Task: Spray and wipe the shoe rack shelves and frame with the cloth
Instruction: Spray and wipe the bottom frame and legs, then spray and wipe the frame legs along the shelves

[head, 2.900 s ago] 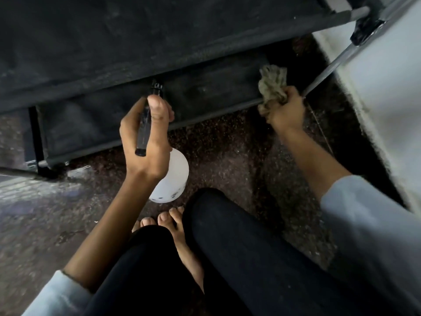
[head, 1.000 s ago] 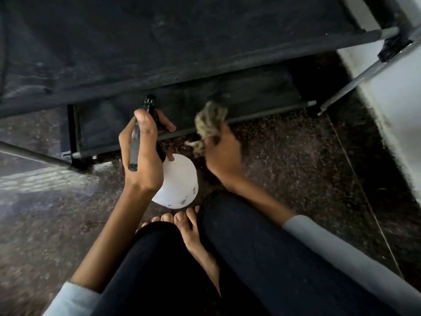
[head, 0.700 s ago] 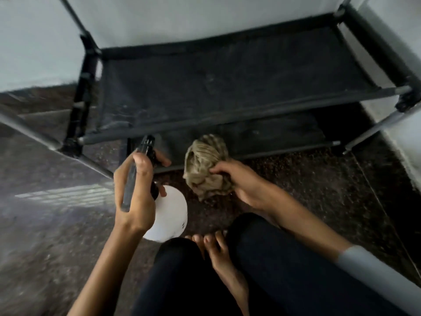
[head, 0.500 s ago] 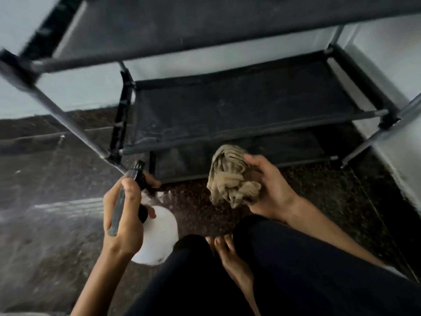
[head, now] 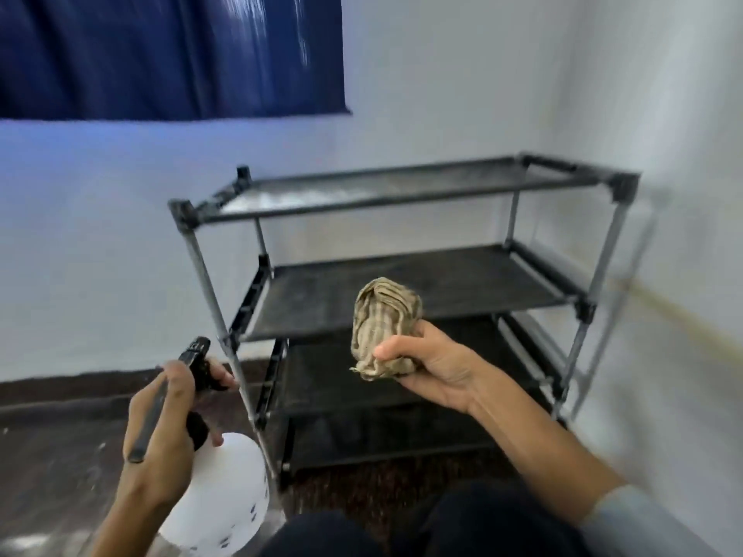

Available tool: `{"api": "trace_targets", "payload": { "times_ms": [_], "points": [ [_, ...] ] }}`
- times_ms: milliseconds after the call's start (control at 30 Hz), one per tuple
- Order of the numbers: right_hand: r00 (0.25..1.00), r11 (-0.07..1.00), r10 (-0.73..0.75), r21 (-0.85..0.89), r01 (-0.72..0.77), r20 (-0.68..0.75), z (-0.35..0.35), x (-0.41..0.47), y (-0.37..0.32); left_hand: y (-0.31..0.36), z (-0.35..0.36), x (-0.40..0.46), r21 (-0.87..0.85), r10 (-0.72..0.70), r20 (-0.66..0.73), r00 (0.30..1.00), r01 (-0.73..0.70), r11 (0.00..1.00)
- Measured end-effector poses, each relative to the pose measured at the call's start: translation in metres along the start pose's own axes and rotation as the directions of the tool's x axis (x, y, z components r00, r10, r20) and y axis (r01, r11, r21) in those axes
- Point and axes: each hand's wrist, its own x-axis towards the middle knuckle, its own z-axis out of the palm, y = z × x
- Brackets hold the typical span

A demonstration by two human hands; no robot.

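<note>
A black shoe rack [head: 422, 295] with grey poles and several fabric shelves stands in the room's corner, seen whole. Its top shelf [head: 362, 192] shows pale streaks. My left hand [head: 161, 432] grips the black trigger head of a white spray bottle [head: 225, 504], low at the left, just left of the rack's front left pole. My right hand [head: 434, 363] holds a bunched beige cloth [head: 382, 319] palm up, in the air in front of the middle shelves, not touching the rack.
White walls [head: 663, 154] close in behind and to the right of the rack. A dark blue curtain [head: 169, 54] hangs at the upper left. The floor [head: 52, 456] is dark speckled stone. My dark-trousered knees [head: 462, 524] fill the bottom edge.
The view has swung up from the bottom shelf to the whole rack. My right hand came off the lowest shelf's front bar and turned palm up with the cloth. The left hand kept the bottle.
</note>
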Motion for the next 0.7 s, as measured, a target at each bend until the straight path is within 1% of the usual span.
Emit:
{"api": "trace_targets", "payload": {
  "times_ms": [67,167,267,333,400,467,533,567,633,700],
  "points": [
    [0.995,0.997,-0.068,-0.03,0.07,0.066,0.029,-0.004,-0.026,0.042,0.002,0.012,-0.047,0.053,0.029,0.998,-0.052,0.998],
    [0.985,0.988,-0.133,-0.061,0.14,0.106,0.068,-0.008,-0.06,0.095,0.012,0.03,-0.089,0.119,0.073,0.99,-0.112,0.99],
    [0.975,0.984,-0.178,0.044,0.173,0.133,0.097,-0.006,-0.087,0.138,0.023,0.051,-0.129,0.173,0.101,0.98,-0.159,0.979],
    [0.97,0.973,-0.204,0.133,0.187,0.132,0.11,-0.004,-0.103,0.164,0.033,0.066,-0.141,0.156,0.168,0.973,-0.133,0.981],
    [0.977,0.965,-0.2,0.189,0.183,0.075,0.117,0.0,-0.113,0.182,0.043,0.077,-0.15,0.136,0.21,0.968,-0.105,0.983],
    [0.979,0.962,-0.202,0.181,0.202,-0.021,0.119,0.005,-0.117,0.188,0.052,0.086,-0.167,0.127,0.23,0.965,-0.089,0.982],
    [0.964,0.962,-0.243,0.098,0.253,-0.108,0.115,0.008,-0.117,0.183,0.062,0.091,-0.16,0.094,0.245,0.965,-0.055,0.986],
    [0.955,0.959,-0.269,0.056,0.278,-0.127,0.109,0.009,-0.115,0.176,0.066,0.091,-0.164,0.067,0.244,0.968,-0.027,0.986],
    [0.947,0.954,-0.297,-0.001,0.299,-0.121,0.094,0.011,-0.107,0.154,0.074,0.09,-0.22,-0.01,0.215,0.977,0.059,0.974],
    [0.955,0.96,-0.279,-0.021,0.279,-0.097,0.08,0.01,-0.099,0.125,0.079,0.087,-0.25,-0.081,0.198,0.977,0.13,0.96]
  ]
}}
